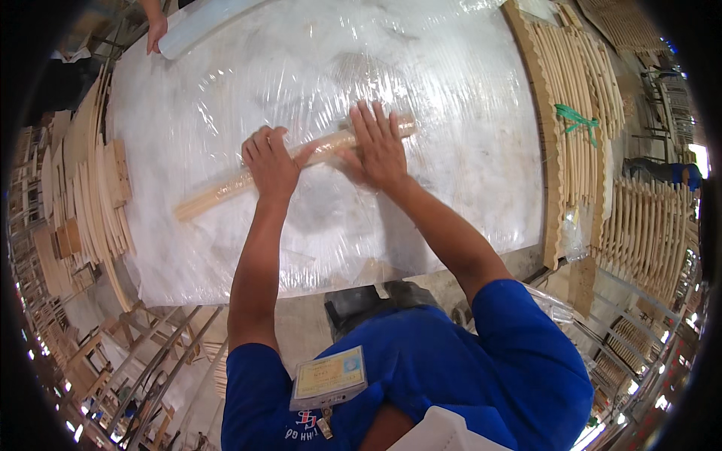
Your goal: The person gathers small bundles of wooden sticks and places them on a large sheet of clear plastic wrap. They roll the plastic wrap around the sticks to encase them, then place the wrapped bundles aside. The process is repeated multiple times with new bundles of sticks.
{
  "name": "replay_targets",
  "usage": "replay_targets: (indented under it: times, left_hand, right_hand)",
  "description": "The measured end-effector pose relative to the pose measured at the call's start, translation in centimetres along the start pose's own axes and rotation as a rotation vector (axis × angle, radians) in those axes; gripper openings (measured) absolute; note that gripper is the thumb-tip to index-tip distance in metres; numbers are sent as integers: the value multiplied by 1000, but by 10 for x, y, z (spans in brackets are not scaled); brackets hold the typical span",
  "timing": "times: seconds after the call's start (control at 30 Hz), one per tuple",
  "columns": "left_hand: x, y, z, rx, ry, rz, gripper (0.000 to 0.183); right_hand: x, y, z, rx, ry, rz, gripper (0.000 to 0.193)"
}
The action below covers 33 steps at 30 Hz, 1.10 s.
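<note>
A long bundle of pale wooden sticks (pixel 235 185) wrapped in clear film lies slantwise on the table, its right end farther from me. My left hand (pixel 272 162) rests over its middle, fingers stretched out and thumb along the near side. Nearer the right end, my right hand (pixel 374 150) presses flat on it with fingers spread. Both palms hide parts of the bundle. Under it, shiny clear plastic film (pixel 451 150) covers the whitish tabletop.
At the far left another person's hand (pixel 156 34) touches a roll of clear film (pixel 203 28). Stacked wooden rods (pixel 571 90) with a green tie (pixel 576 117) stand along the right edge. Wooden strips (pixel 98 210) line the left edge. Metal frames (pixel 169 349) stand below left.
</note>
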State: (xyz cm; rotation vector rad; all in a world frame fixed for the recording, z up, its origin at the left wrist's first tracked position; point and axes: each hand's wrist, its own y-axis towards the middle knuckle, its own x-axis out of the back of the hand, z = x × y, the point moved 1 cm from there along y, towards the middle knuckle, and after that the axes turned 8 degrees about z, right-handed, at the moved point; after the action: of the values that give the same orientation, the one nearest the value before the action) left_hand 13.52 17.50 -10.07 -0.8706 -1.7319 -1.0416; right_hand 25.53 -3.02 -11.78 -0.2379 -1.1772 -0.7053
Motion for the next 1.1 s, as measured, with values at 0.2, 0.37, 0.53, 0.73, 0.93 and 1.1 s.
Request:
replay_targets:
  times: [0.2, 0.37, 0.53, 0.73, 0.93, 1.1]
  left_hand:
    - [-32, 39, -19, -174, 52, -64, 64]
    - [-20, 71, 28, -42, 111, 160, 73]
    - [-25, 40, -8, 5, 70, 200, 79]
    - [-9, -32, -17, 86, 81, 185, 78]
    - [-10, 31, 2, 9, -3, -71, 67]
    - [-27, 90, 3, -6, 50, 86, 77]
  right_hand:
    - [14, 131, -52, -111, -101, -227, 79]
    - [5, 104, -38, 97, -46, -113, 69]
    - [20, 63, -60, 107, -132, 19, 77]
    - [13, 2, -22, 132, -60, 44, 84]
    - [-8, 107, -26, 118, -94, -168, 96]
    - [11, 191, -55, 80, -48, -212, 71]
